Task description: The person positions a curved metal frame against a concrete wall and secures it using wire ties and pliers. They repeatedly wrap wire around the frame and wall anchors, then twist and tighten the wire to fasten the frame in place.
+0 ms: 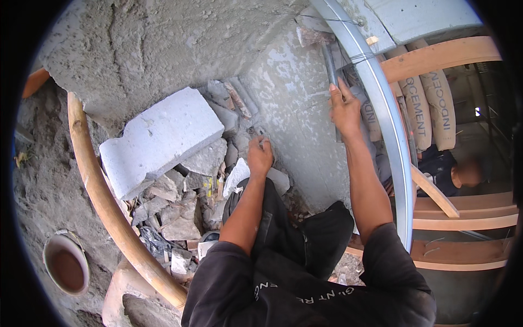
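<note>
My right hand [346, 111] is closed round the grey pipe handle of a hammer-like tool [330, 64], whose rusty, blocky head is at the upper end. The tool is beside a rough, patchy grey concrete face [305, 136]. Lower and to the left, my left hand [260, 156] hangs over broken rubble [207, 158] with its fingers curled in; whatever they might hold is hidden. A large pale block [163, 136] lies tilted on the rubble, left of that hand.
A bent wooden pole [103, 180] crosses the left side, near a round pot-like container [66, 264]. On the right, a metal channel [388, 103] curves past wooden beams [463, 220] and stacked cement bags [419, 109]. Beyond it is another person [440, 169].
</note>
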The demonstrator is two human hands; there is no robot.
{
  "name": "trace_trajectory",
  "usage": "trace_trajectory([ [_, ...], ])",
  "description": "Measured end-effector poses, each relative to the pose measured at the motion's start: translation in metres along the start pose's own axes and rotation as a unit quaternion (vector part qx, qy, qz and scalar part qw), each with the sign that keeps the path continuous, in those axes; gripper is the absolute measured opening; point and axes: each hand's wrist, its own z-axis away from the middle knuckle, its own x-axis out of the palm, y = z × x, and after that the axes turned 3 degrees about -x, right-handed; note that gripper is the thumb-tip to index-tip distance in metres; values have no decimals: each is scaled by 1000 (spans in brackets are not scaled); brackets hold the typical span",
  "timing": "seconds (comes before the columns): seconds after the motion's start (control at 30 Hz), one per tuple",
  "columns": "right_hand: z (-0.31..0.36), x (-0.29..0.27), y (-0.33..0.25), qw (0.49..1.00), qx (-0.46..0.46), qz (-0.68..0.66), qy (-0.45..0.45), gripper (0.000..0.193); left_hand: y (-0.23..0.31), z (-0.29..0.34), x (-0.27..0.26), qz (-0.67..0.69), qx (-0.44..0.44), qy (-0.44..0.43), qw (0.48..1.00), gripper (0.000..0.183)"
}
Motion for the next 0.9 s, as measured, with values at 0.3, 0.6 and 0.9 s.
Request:
trace_trajectory([
  [0.3, -6, 5, 4, 998, -43, -30, 39, 49, -12, -3, 1, -5, 17, 11, 1000, 34],
  [0.6, 120, -30, 31, 987, 49, -127, -88, 47, 8, -13, 9, -14, 116, -10, 993, 29],
  [0.9, 216, -125, 102, 980, 170, -101, 12, 47, 226, -105, 58, -208, 494, -1, 844, 31],
])
